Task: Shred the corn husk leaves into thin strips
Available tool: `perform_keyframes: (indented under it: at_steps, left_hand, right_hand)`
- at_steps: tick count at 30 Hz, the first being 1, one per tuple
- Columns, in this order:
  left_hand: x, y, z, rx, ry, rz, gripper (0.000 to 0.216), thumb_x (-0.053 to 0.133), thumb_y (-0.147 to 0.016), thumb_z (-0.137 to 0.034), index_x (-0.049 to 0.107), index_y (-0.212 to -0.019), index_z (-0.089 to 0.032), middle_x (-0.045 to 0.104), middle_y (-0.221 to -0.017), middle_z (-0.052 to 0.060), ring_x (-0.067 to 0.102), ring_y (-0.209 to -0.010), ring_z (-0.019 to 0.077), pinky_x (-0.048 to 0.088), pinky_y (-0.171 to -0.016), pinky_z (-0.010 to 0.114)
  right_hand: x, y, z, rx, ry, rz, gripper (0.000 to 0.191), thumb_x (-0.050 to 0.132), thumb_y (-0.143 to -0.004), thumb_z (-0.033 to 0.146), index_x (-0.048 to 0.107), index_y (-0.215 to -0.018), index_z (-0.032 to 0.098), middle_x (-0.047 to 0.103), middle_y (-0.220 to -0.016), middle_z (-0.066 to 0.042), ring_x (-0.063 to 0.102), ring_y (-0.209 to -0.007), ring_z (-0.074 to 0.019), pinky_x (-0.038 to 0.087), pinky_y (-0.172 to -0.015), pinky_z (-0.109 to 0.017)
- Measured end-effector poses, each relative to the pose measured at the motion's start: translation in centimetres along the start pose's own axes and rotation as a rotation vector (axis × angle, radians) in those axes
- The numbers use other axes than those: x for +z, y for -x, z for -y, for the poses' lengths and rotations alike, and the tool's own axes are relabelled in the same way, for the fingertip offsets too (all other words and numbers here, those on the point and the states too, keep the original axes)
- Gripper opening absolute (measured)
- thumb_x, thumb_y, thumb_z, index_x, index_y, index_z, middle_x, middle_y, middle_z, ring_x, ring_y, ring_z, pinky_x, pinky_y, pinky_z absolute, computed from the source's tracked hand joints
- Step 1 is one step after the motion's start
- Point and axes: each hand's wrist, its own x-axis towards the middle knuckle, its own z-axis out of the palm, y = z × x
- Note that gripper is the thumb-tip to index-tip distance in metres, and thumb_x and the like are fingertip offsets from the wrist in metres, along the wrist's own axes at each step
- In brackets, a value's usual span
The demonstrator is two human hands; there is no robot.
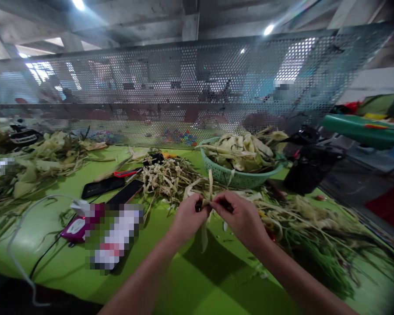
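Both my hands meet above the green table (pixel 190 284), pinching a pale leaf strip (pixel 210 183) between them. My left hand (pixel 188 216) is closed on the strip's left side, and my right hand (pixel 241 216) is closed on its right side. One end of the strip stands up above my fingers; the other hangs down to the table below them. A heap of cut pale leaf pieces (pixel 166 177) lies just behind my hands. A teal basket (pixel 236 177) full of pale leaves sits behind and to the right.
Two dark phones (pixel 101 187) and a purple-and-white object (pixel 75 227) with a cable lie at the left. Leaf piles cover the far left (pixel 42 157) and the right (pixel 315 227). A black container (pixel 310 168) stands right of the basket. A perforated metal screen (pixel 197 87) closes the back.
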Motion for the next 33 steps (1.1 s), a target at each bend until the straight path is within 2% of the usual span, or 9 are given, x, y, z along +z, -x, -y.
perform_keyframes:
  at_steps: [4, 9, 14, 22, 27, 30, 33]
  left_hand:
    - [0.01, 0.02, -0.06, 0.023, -0.015, 0.005, 0.009, 0.057, -0.076, -0.022, 0.052, -0.07, -0.018, 0.048, -0.066, -0.002, 0.04, -0.063, 0.012, 0.03, -0.058, 0.025]
    - [-0.29, -0.13, -0.04, -0.001, 0.025, -0.01, 0.006, 0.057, -0.076, -0.022, 0.054, -0.073, -0.018, 0.052, -0.069, -0.001, 0.043, -0.065, 0.0127, 0.031, -0.06, 0.025]
    - [-0.51, -0.14, -0.06, -0.036, -0.037, -0.018, 0.012, 0.058, -0.075, -0.024, 0.05, -0.069, -0.018, 0.046, -0.063, -0.003, 0.039, -0.06, 0.0114, 0.027, -0.057, 0.024]
    - [-0.68, -0.14, -0.27, -0.061, 0.079, 0.043, 0.009, 0.056, -0.075, -0.024, 0.052, -0.072, -0.017, 0.046, -0.065, -0.003, 0.04, -0.062, 0.0107, 0.031, -0.059, 0.023]
    - [-0.64, -0.21, -0.02, -0.037, 0.165, 0.081, 0.009, 0.06, -0.075, -0.024, 0.056, -0.075, -0.016, 0.05, -0.067, -0.001, 0.041, -0.063, 0.0115, 0.032, -0.059, 0.024]
    - [-0.59, -0.15, -0.06, -0.033, 0.218, 0.101, 0.008, 0.061, -0.075, -0.022, 0.057, -0.077, -0.016, 0.051, -0.067, 0.0, 0.041, -0.062, 0.0112, 0.032, -0.058, 0.024]
    - [-0.49, -0.11, -0.14, -0.046, 0.177, 0.092, 0.01, 0.062, -0.073, -0.021, 0.054, -0.071, -0.016, 0.047, -0.063, -0.002, 0.039, -0.059, 0.0103, 0.029, -0.055, 0.024]
  right_hand:
    - [-0.31, 0.0, 0.38, -0.019, 0.004, 0.012, 0.009, 0.057, -0.085, 0.027, 0.058, -0.077, 0.022, 0.064, -0.074, -0.003, 0.058, -0.068, -0.0179, 0.043, -0.062, -0.028]
    - [-0.61, -0.17, 0.13, -0.092, -0.071, 0.012, 0.009, 0.053, -0.085, 0.021, 0.061, -0.089, 0.021, 0.063, -0.086, -0.006, 0.06, -0.075, -0.019, 0.047, -0.066, -0.03]
    - [-0.32, -0.22, -0.39, -0.105, -0.103, -0.015, 0.006, 0.058, -0.083, 0.019, 0.063, -0.086, 0.022, 0.065, -0.084, -0.004, 0.06, -0.076, -0.0183, 0.046, -0.069, -0.029]
    - [-0.52, -0.59, -0.44, 0.098, -0.269, 0.06, 0.008, 0.063, -0.078, 0.028, 0.067, -0.082, 0.022, 0.067, -0.072, -0.002, 0.058, -0.062, -0.0164, 0.044, -0.057, -0.028]
    - [-0.74, -0.86, -0.26, 0.147, -0.418, 0.113, 0.008, 0.065, -0.076, 0.027, 0.067, -0.081, 0.021, 0.066, -0.07, -0.001, 0.055, -0.058, -0.0143, 0.045, -0.055, -0.026]
    - [-0.65, -0.76, -0.21, 0.114, -0.394, 0.103, 0.006, 0.064, -0.078, 0.025, 0.067, -0.081, 0.022, 0.065, -0.073, -0.002, 0.056, -0.06, -0.0151, 0.045, -0.057, -0.027]
    - [-0.34, -0.47, -0.05, 0.009, -0.283, 0.043, 0.006, 0.062, -0.079, 0.021, 0.068, -0.08, 0.022, 0.064, -0.078, -0.004, 0.059, -0.069, -0.0177, 0.047, -0.062, -0.029]
